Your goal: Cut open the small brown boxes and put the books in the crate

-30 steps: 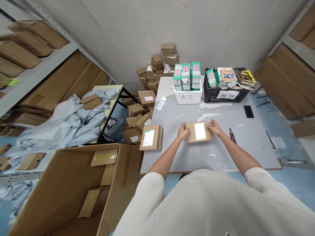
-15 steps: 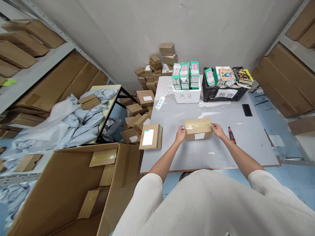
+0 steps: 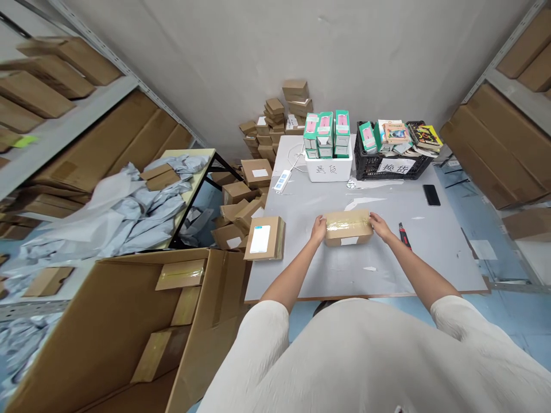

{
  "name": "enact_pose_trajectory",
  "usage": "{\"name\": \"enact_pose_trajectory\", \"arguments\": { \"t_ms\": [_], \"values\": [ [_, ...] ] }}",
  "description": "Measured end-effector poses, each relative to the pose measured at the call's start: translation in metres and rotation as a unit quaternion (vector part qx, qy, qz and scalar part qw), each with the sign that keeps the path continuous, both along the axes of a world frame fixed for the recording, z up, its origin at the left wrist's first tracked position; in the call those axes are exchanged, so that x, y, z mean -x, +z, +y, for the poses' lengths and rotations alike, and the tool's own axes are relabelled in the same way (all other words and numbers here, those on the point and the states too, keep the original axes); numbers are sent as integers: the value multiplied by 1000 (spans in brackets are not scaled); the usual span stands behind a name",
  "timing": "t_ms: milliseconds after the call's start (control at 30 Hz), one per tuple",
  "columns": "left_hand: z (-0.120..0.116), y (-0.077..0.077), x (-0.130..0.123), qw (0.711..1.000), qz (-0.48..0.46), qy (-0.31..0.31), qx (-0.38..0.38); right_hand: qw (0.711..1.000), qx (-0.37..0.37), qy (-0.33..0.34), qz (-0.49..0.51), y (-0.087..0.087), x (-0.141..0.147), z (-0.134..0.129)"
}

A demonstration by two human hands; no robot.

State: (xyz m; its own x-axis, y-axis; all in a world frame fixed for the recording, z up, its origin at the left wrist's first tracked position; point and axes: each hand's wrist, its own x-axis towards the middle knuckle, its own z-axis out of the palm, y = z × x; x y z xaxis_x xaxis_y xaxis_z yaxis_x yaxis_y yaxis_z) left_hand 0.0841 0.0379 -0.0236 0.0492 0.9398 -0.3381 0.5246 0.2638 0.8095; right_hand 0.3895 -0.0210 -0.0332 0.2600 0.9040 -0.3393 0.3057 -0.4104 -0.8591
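Observation:
A taped cardboard box (image 3: 348,227) with a small white label on its near side rests on the grey table (image 3: 318,275). My left hand (image 3: 319,229) grips its left end, and my right hand (image 3: 379,226) grips its right end. Just right of my right hand lies a red and black cutter (image 3: 403,235). Toward the table's left edge sits another cardboard box (image 3: 267,237) with a white label on top.
Behind are a white bin (image 3: 329,170) of green boxes and a black crate (image 3: 365,167) of books. A phone (image 3: 431,195) lies right. A large open carton (image 3: 219,321) stands lower left; small boxes (image 3: 257,172) are piled beside the table.
The view has shifted slightly. My left hand has closed in further on the left end of the box, and the box's top is tilted a little differently.

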Motion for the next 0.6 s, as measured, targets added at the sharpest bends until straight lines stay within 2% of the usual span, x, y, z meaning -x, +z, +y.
{"name": "enact_pose_trajectory", "arguments": {
  "t_ms": [133,267,400,600],
  "values": [
    [4,4,-3,993,-104,39,44,999,-3,-28,19,12,9,3],
    [10,10,-3,984,-164,62,17,996,-42,-49,65,22,15,8],
    [7,5,4,983,-172,62,22,994,-65,-52,70,21,13,3],
    [-9,-8,11,990,-128,55,15,998,-41,-51,22,9,6,-13]
  ]
}}
